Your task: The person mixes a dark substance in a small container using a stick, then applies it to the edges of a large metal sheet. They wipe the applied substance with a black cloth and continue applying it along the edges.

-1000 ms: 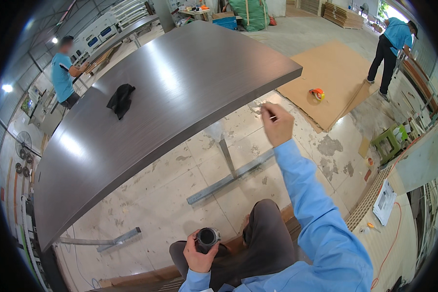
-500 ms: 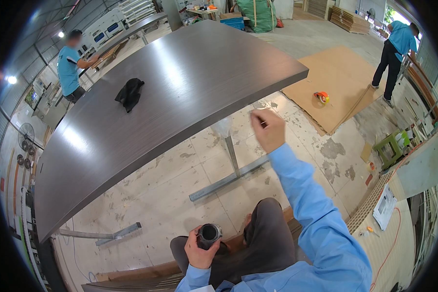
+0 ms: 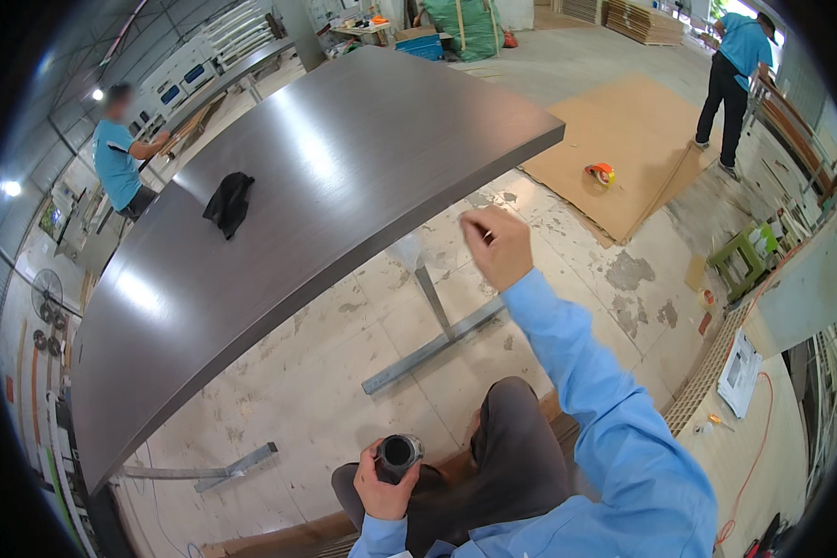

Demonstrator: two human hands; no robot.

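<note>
— Where is the dark cylinder?

— In your left hand, low by your knee, well this side of the long dark tabletop. Your fingers wrap its sides; its open end faces up, the inside too dark to read.

— And your right hand?

— Raised just off the tabletop's near edge, fingers curled in loosely. Whether they pinch anything, you cannot tell from here.

— What lies on the tabletop?

— A crumpled black cloth, toward its far left side.
</note>
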